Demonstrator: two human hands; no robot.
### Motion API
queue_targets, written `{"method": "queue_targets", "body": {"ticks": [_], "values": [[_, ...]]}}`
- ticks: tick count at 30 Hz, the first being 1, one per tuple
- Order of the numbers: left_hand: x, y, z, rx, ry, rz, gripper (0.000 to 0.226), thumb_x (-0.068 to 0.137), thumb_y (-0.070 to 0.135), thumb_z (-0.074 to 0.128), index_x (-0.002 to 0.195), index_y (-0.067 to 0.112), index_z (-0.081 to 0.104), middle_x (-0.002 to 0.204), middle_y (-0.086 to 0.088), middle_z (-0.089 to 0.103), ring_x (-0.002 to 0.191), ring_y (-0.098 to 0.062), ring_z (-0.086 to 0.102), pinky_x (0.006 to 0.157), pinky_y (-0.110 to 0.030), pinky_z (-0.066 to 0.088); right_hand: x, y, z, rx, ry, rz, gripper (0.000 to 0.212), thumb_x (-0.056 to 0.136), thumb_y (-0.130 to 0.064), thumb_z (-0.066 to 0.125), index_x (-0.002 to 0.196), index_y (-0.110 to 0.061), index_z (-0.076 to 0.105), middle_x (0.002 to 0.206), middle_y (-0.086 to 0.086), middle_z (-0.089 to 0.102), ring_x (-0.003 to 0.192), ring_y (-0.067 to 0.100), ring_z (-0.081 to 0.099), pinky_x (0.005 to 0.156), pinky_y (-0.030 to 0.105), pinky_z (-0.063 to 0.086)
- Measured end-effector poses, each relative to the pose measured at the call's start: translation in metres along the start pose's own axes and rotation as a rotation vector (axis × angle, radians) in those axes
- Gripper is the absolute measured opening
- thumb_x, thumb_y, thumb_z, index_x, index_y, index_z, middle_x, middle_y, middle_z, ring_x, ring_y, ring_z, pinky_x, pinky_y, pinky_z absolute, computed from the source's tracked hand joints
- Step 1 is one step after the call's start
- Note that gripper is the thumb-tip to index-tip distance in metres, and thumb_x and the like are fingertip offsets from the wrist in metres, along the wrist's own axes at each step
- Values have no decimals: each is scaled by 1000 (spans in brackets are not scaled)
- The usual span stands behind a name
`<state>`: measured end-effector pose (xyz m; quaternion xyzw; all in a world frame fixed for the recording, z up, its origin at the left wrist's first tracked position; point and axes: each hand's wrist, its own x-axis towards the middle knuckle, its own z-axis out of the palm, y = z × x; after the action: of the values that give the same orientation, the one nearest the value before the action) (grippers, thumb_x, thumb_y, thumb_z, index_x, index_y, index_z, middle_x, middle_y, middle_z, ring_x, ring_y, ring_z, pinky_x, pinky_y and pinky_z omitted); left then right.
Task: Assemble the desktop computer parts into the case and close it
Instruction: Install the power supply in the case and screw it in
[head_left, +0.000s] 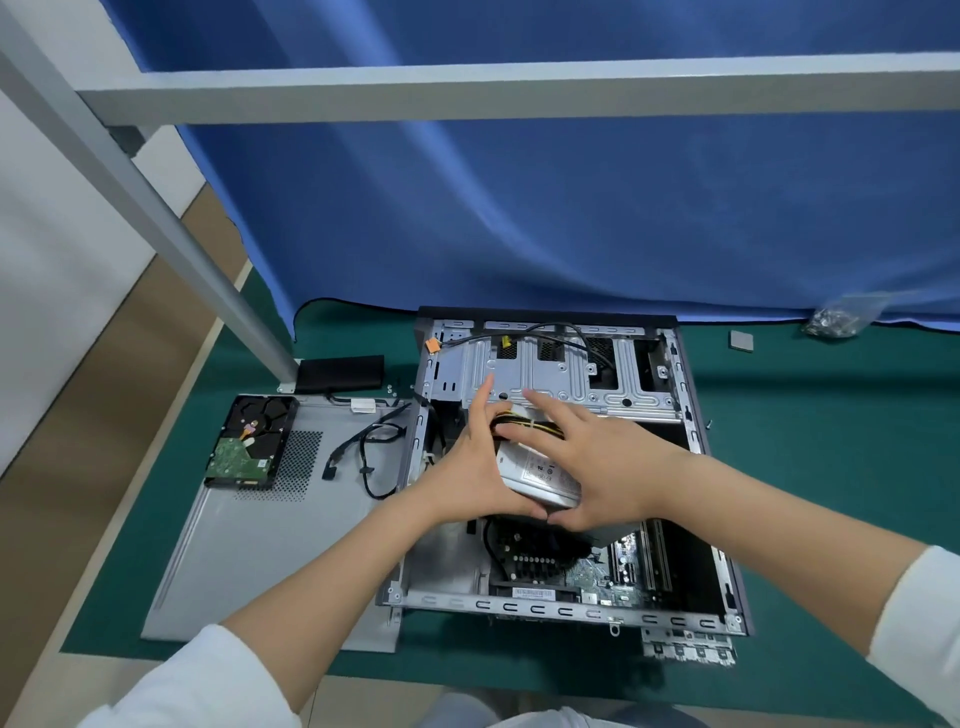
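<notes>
Power supply unit (540, 475): silver box with yellow-black cable bundle (519, 422), held tilted over the open computer case (566, 467) on the green mat (810, 467). Gripped at its left side by the left hand (470, 467) and from above by the right hand (597, 462), fingers spread. Side panel (249, 545) laid left of the case, bearing a hard drive (252, 441) and loose black cables (374, 452).

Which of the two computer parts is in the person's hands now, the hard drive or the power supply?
The power supply: the left hand and right hand hold it over the open case. The hard drive lies untouched on the side panel.
</notes>
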<state>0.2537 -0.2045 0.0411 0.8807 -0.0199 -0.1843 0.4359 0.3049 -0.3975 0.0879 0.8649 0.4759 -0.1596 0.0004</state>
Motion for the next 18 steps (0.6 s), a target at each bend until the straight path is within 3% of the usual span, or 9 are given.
{"method": "queue_targets", "body": {"ticks": [3,5,8,11,15,18], "values": [[0,-6,-7,15,-3,31,147,51,46,90,123,60,-38,151,11,24,132,-2,32,105,-15,25,5,-1,-6,-47,-71,74,107,66,-67,63,143,-46,-8,140,11,29,102,32,57,76,38,52],[-3,-11,-14,10,6,22,142,56,41,90,130,59,-30,149,11,28,129,-1,35,105,-17,26,5,-2,-7,-99,-65,85,104,65,-71,58,143,-43,-7,125,9,39,85,29,61,65,34,49],[-13,-23,-20,-71,86,-62,117,68,36,83,148,41,-2,143,11,32,127,-2,35,105,-20,26,-1,-1,-5,-136,-24,114,96,66,-76,47,141,-41,-1,122,6,43,80,26,62,59,29,40],[-23,-34,-15,59,116,-101,70,86,27,68,146,27,30,144,4,37,132,-11,38,109,-24,28,-7,4,-5,-44,-2,191,91,64,-78,44,138,-45,3,121,1,47,75,22,61,58,26,38],[-16,-38,6,156,56,-170,43,94,16,55,136,20,47,138,-3,47,121,-16,50,104,-26,36,-22,10,-6,66,65,338,88,60,-79,45,135,-48,11,118,-6,49,70,20,60,58,28,45],[3,-44,26,209,-74,-319,43,96,13,52,138,11,46,141,-9,48,127,-21,47,104,-25,34,-36,10,-3,60,91,401,87,58,-79,46,133,-49,14,112,-9,49,72,19,63,58,31,47]]}}
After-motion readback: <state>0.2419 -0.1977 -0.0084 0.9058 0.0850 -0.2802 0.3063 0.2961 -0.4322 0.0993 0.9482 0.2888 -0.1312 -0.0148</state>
